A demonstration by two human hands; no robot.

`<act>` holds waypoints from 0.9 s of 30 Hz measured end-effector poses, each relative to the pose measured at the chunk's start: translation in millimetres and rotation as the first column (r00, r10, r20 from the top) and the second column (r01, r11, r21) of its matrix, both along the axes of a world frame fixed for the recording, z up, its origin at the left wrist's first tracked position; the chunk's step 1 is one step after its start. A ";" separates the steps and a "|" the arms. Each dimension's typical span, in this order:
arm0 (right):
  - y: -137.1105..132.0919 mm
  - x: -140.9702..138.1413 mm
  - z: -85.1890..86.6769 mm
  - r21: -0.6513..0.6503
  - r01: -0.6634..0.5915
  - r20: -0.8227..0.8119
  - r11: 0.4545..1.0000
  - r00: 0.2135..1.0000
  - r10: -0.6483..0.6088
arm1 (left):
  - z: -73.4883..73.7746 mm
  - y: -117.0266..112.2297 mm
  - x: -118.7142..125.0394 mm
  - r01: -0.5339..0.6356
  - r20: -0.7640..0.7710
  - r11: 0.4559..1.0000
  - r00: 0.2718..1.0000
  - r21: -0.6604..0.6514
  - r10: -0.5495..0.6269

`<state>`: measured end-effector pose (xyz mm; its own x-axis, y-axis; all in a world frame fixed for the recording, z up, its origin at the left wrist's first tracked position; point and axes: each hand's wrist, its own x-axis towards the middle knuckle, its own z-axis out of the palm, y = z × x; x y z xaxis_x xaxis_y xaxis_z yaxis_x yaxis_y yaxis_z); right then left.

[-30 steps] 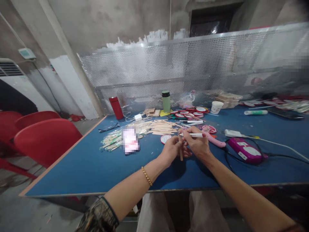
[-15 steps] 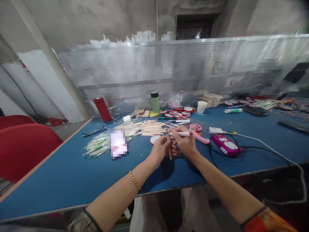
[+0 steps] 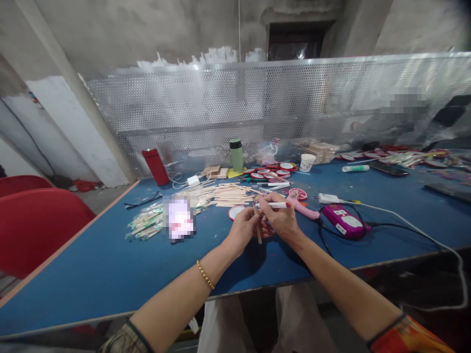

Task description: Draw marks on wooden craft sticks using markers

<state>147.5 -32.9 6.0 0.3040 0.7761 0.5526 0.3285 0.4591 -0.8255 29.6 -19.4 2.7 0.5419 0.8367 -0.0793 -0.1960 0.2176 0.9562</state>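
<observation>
My left hand (image 3: 243, 228) is closed on a flat wooden stick (image 3: 259, 236), held at a slant above the table's front part. Between the fingers of my right hand (image 3: 281, 218) is a white marker (image 3: 275, 205) with a red end, its tip at the upper part of the stick. The two hands touch or nearly touch, and the far fingers are partly hidden. Just beyond them lie a pile of wooden sticks (image 3: 231, 194) and a round white disc with a red rim (image 3: 236, 212).
Left of my hands are a lit phone (image 3: 180, 220) and wrapped sticks (image 3: 145, 223). On the right lie a pink glue gun (image 3: 307, 211), a purple power strip (image 3: 344, 221) and cables. A red bottle (image 3: 156, 166), green bottle (image 3: 236, 156) and paper cup (image 3: 307, 162) stand behind.
The marker and my right fingers have shifted slightly to the left and down along the stick. My left hand and the stick are nearly unmoved.
</observation>
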 end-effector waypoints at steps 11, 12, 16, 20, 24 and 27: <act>1.9 1.0 -2.8 0.010 -0.011 0.009 1.000 1.000 0.011 | -0.2 0.7 0.0 0.016 -0.023 0.999 1.000 0.032 -0.015; 2.2 0.9 -3.2 0.007 -0.009 0.007 1.000 1.000 0.009 | -0.3 0.8 0.1 0.016 -0.021 0.999 1.000 0.031 -0.015; 2.9 0.5 -3.8 -0.011 -0.006 0.007 1.000 1.000 0.006 | -0.8 0.9 0.3 0.008 -0.027 1.000 1.000 0.030 -0.007; 2.5 0.2 -2.8 -0.017 -0.006 0.011 1.000 1.000 0.006 | -0.2 0.6 -0.3 0.004 -0.040 1.000 0.999 0.024 -0.004; 1.0 0.1 -1.0 -0.014 0.012 -0.008 1.000 1.000 -0.012 | 0.8 -0.2 -0.9 0.010 -0.029 1.000 1.000 0.030 -0.009; 0.6 0.3 -0.4 -0.012 0.027 -0.003 1.000 1.000 -0.027 | 0.5 -0.1 -0.6 0.018 -0.014 0.999 1.000 0.031 -0.017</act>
<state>147.8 -32.3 5.6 0.3270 0.7742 0.5419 0.3382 0.4396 -0.8321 29.0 -19.5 3.2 0.5555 0.8293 -0.0608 -0.1789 0.1906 0.9652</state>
